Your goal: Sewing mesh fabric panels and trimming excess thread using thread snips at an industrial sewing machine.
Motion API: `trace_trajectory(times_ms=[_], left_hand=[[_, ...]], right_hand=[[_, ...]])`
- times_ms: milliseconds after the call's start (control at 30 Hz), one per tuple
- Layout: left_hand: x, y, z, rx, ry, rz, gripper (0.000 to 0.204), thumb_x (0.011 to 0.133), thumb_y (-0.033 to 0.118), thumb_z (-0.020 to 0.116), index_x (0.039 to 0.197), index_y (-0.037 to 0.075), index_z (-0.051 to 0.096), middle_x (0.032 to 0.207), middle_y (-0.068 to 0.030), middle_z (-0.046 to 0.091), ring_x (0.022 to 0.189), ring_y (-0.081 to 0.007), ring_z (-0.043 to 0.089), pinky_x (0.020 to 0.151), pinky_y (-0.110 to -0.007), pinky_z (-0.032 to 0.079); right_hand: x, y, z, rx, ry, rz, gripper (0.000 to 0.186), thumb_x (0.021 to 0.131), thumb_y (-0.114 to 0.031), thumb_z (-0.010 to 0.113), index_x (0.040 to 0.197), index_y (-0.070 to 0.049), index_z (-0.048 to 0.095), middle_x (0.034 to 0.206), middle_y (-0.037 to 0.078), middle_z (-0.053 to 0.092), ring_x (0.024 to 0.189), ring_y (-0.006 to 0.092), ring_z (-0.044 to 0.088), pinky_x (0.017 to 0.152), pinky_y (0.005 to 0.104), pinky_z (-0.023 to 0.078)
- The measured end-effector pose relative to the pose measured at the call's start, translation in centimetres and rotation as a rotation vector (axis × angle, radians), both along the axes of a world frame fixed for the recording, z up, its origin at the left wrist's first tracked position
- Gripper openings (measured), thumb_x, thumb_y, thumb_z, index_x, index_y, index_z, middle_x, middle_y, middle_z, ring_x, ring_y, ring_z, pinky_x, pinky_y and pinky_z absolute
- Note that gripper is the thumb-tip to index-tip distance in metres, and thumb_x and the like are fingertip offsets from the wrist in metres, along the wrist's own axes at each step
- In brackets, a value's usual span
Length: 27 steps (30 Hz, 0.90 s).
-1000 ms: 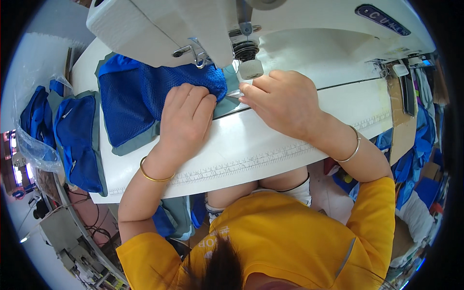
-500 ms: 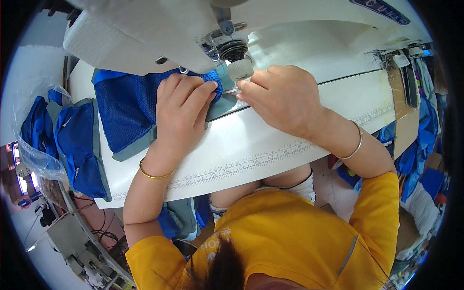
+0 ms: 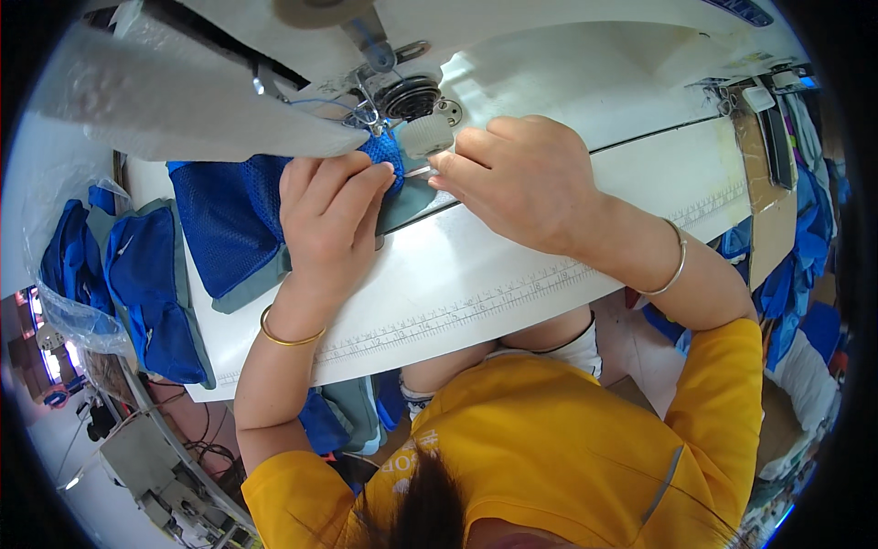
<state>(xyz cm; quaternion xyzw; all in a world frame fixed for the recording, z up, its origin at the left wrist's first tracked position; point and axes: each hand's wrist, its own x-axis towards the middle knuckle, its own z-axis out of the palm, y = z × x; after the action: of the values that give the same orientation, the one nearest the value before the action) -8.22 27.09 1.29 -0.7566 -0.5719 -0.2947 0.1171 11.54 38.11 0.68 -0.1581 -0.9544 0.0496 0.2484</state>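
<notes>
A piece of blue mesh fabric with a grey-green backing (image 3: 229, 210) lies on the sewing machine's bed, its far right end beneath the machine head. My left hand (image 3: 331, 220) is closed at the fabric's right edge, thumb and forefinger pinching the mesh close to the needle area. To the right, my right hand (image 3: 530, 183) has thumb and forefinger pressed together on a narrow whitish strip (image 3: 419, 171) that runs to the mesh. The other fingers of that hand are curled under. A white ribbed knob (image 3: 427, 136) partly covers the needle area, so the stitching point is hidden.
The white machine head (image 3: 210, 101) overhangs the far side. Folded blue and grey pieces (image 3: 151, 284) lie at the table's left end, beside clear plastic wrap (image 3: 78, 311). A printed ruler (image 3: 457, 316) follows the near edge. Small scissors (image 3: 727, 99) and cardboard (image 3: 773, 229) are at the right.
Both hands and the fabric's right end sit slightly further left in the picture. The view has shifted, and more of the needle area shows. Both grips look the same.
</notes>
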Motion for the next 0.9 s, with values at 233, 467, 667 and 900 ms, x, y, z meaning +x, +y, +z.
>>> trace_trajectory(times_ms=[233,467,667,900], left_hand=[[0.2,0.1,-0.1,-0.01,-0.021,-0.011,0.02,0.074,0.0,0.078,0.092,0.006,0.071,0.083,-0.007,0.065,0.082,-0.0276,0.055,0.073,-0.036,0.044],[0.3,0.2,0.2,-0.08,-0.112,0.023,0.018,0.074,0.001,0.078,0.09,0.005,0.069,0.083,-0.0077,0.062,0.082,-0.0284,0.055,0.073,-0.036,0.044],[0.2,0.2,0.0,-0.04,-0.107,-0.002,0.016,0.072,0.003,0.076,0.085,0.005,0.067,0.093,-0.0072,0.068,0.084,-0.0266,0.062,0.073,-0.037,0.048],[0.6,0.0,-0.3,-0.037,-0.164,0.025,0.016,0.071,0.003,0.075,0.085,0.005,0.067,0.091,-0.007,0.068,0.083,-0.0257,0.063,0.07,-0.037,0.048]], right_hand=[[0.0,0.1,-0.5,0.037,0.025,0.041,0.007,0.074,-0.017,0.068,0.077,-0.016,0.062,0.073,-0.002,0.056,0.071,0.0149,0.062,0.058,0.029,0.051],[0.0,0.3,-0.5,0.067,0.052,0.066,0.01,0.076,-0.02,0.07,0.078,-0.015,0.061,0.071,-0.002,0.054,0.068,0.0152,0.06,0.056,0.0302,0.05],[0.6,0.7,1.1,-0.046,-0.007,0.089,0.013,0.082,-0.024,0.069,0.089,-0.013,0.066,0.086,-0.001,0.059,0.066,0.0165,0.06,0.055,0.033,0.05],[0.2,0.7,0.0,-0.011,-0.047,0.199,0.016,0.082,-0.017,0.067,0.097,-0.015,0.072,0.107,-0.006,0.067,0.062,0.0146,0.06,0.052,0.0322,0.049]])
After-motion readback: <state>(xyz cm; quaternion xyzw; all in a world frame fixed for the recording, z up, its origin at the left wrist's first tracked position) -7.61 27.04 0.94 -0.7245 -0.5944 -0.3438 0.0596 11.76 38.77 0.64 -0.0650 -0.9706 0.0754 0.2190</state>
